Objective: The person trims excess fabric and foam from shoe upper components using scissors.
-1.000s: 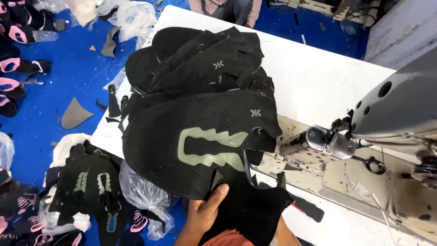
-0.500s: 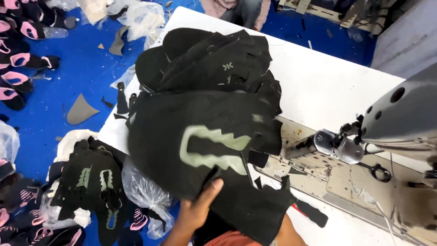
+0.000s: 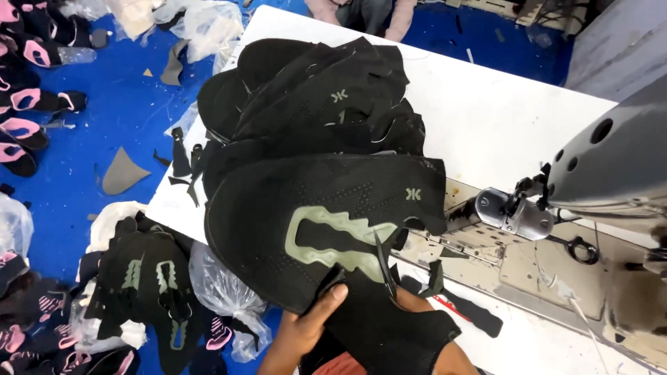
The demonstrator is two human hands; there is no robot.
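A black knitted shoe upper with a pale green outline patch lies on top of a pile of like black uppers on the white table. My left hand pinches that top upper's near edge between thumb and fingers. Only a small part of my right hand shows; it holds thin dark thread snips that point up at the upper's edge. Another black upper piece lies over my right hand and hides most of it.
A grey sewing machine head and its worn bed stand at the right. Below the table, on the blue floor, are bagged black uppers and black-and-pink pieces. Another person's arms show at the far edge.
My left hand has moved up and now grips the top upper's near edge. The snips have come up beside it. The view has shifted slightly.
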